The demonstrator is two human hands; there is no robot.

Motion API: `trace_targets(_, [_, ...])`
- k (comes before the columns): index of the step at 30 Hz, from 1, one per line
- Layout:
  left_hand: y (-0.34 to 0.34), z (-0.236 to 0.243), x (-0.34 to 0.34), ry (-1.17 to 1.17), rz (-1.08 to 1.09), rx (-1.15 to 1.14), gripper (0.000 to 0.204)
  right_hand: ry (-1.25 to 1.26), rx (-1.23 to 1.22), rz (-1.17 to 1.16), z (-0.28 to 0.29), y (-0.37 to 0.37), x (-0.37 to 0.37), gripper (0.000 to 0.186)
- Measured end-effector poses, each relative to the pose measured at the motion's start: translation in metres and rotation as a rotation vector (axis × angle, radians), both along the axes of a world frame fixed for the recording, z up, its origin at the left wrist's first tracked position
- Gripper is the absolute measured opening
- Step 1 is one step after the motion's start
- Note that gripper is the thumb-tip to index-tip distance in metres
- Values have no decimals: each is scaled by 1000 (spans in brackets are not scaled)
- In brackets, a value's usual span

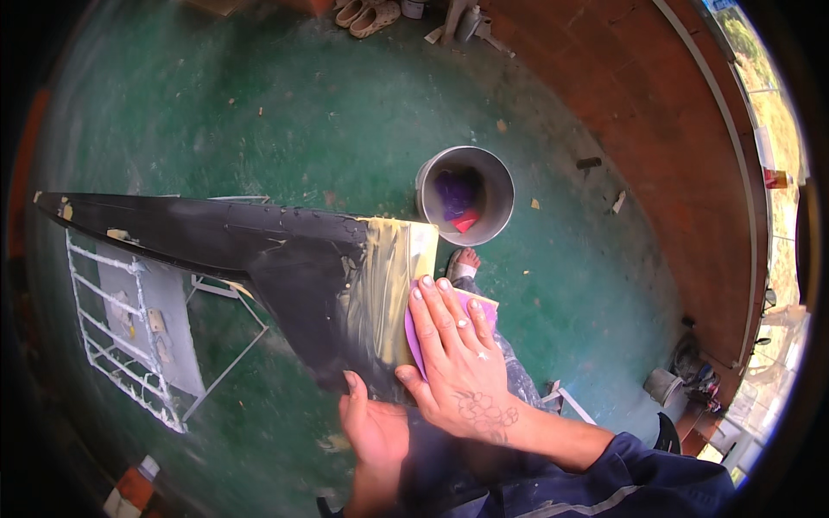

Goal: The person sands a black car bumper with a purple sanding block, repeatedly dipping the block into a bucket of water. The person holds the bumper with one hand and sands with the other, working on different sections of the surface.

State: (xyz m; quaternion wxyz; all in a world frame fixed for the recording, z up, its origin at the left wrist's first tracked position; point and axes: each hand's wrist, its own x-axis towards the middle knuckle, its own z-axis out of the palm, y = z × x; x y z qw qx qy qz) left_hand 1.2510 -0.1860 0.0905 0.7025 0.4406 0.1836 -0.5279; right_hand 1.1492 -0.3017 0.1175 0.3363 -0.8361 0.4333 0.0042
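My right hand lies flat with its fingers close together, pressing a folded purple sheet of sandpaper with a tan edge against a long black panel. The sheet rests on the panel's right end, where pale yellow filler is smeared in streaks. Tapering to a point at the far left, the panel shows small filler patches there too. My left hand is at the panel's lower edge, its thumb pointing up in front. Its other fingers are hidden under the panel, which it seems to hold from below.
Just beyond the panel's right end, a grey bucket on the green floor contains purple and red things. My shod foot shows beside it. A white-spattered metal rack stands under the panel at left. Clogs lie at the back.
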Motion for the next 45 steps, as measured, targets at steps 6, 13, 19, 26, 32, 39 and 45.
trace_targets(6, [-1,3,2,-58,4,7,48,80,-225,-35,-37,-61,16,74])
trace_targets(13, [-3,-3,-3,-54,-4,18,46,-51,-122,57,-27,-47,13,74])
trace_targets(19, [20,-21,1,-78,-54,-61,47,-179,-24,230,-17,-8,35,79])
trace_targets(26, [3,-2,5,36,8,-56,46,-92,-293,107,-77,-119,51,70])
trace_targets(32, [10,-16,3,26,49,1,46,-142,-100,400,-23,-39,31,75])
trace_targets(39, [9,-16,10,51,32,-38,45,-99,-154,231,-44,-68,49,78])
trace_targets(45, [31,-25,5,180,-10,-218,62,-142,87,430,-8,18,8,79])
